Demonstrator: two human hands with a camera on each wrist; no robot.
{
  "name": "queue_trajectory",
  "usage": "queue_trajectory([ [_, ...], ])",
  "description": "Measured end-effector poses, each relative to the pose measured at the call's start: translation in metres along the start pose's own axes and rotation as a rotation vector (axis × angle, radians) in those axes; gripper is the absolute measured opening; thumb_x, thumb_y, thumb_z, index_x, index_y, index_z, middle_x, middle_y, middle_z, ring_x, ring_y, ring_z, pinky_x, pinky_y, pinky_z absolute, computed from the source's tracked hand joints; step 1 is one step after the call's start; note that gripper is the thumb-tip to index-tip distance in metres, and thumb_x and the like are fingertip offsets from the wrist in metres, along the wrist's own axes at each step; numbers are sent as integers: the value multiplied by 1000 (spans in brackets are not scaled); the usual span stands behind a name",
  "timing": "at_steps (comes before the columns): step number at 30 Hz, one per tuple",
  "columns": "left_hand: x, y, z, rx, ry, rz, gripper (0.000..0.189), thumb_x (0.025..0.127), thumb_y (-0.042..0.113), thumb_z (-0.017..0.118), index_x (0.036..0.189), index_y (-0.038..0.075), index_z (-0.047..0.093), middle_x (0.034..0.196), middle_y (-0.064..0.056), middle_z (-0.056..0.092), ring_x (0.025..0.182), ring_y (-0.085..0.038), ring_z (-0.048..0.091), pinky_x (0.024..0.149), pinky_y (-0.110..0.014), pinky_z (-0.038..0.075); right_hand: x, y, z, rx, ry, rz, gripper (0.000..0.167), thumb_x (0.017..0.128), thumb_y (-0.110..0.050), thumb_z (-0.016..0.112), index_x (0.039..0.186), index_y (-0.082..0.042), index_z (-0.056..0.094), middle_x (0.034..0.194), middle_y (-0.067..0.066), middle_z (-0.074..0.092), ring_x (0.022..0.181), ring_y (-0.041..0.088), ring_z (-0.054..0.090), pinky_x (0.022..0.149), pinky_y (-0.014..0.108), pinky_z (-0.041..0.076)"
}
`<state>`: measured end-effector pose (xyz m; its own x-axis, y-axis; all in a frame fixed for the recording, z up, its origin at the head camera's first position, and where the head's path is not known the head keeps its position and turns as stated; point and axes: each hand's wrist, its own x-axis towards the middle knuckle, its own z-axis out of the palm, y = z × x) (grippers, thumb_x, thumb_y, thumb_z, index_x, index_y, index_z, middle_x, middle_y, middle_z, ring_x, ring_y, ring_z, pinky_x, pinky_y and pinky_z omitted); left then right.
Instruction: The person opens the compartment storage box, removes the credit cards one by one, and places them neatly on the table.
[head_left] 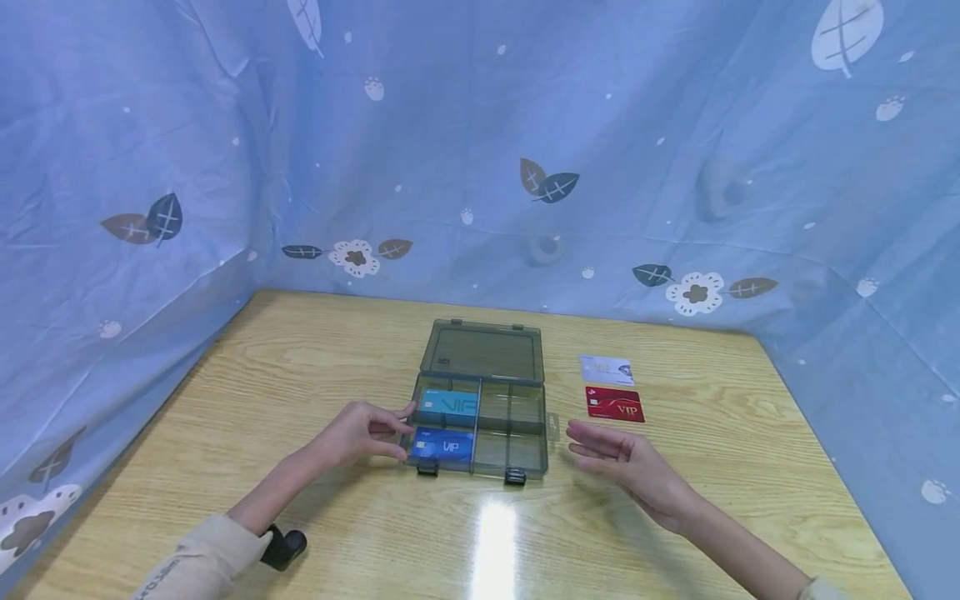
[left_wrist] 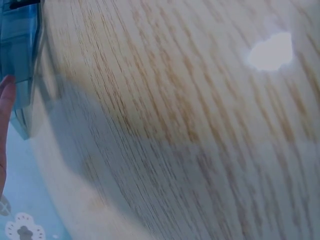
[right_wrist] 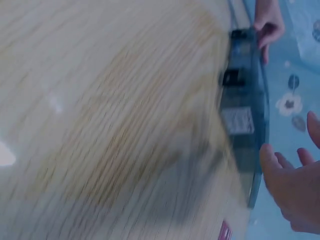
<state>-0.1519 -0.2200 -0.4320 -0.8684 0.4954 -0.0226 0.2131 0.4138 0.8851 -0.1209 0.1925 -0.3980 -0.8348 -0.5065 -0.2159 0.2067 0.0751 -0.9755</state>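
A smoky, see-through plastic box (head_left: 491, 454) with divided compartments lies on the table, its lid (head_left: 487, 352) folded back. In its left compartments are a teal VIP card (head_left: 448, 403) and, nearer the front, a blue VIP card (head_left: 442, 445). My left hand (head_left: 375, 431) is at the box's left side, fingertips touching the edge, thumb and forefinger spread apart. To the right of the box my right hand (head_left: 626, 467) hovers with loosely bent fingers and nothing in them. In the right wrist view it shows beside the box's end, apart from it.
Right of the box, a silver card (head_left: 607, 369) lies behind a red VIP card (head_left: 615, 404) on the wooden table (head_left: 337, 350). A blue patterned cloth (head_left: 480, 150) hangs around the back and sides. A black object (head_left: 283, 547) shows by the left sleeve.
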Motion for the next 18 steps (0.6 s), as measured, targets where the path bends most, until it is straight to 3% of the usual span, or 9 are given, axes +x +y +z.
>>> queue_trajectory([
  [6, 0, 1, 0, 17, 2, 0, 34, 73, 15, 81, 101, -2, 72, 134, -26, 49, 112, -33, 60, 85, -28, 56, 4, -5, 19, 22, -24, 46, 62, 94, -12, 62, 144, 8, 32, 148, 26, 34, 133, 34, 40, 103, 27, 43],
  [14, 0, 0, 1, 16, 6, 7, 34, 73, 15, 81, 102, -2, 72, 134, -26, 49, 110, -31, 61, 84, -27, 56, 16, -15, 30, -78, -34, 64, 61, 93, -17, 65, 144, 4, 38, 148, 22, 38, 137, 41, 31, 114, 57, 24],
  [18, 0, -1, 1, -7, 4, 1, 34, 73, 14, 81, 102, -2, 72, 134, -26, 48, 111, -32, 60, 84, -27, 56, 22, -17, 36, -64, -52, 70, 62, 92, -16, 66, 143, 4, 39, 148, 21, 38, 136, 41, 32, 114, 57, 22],
])
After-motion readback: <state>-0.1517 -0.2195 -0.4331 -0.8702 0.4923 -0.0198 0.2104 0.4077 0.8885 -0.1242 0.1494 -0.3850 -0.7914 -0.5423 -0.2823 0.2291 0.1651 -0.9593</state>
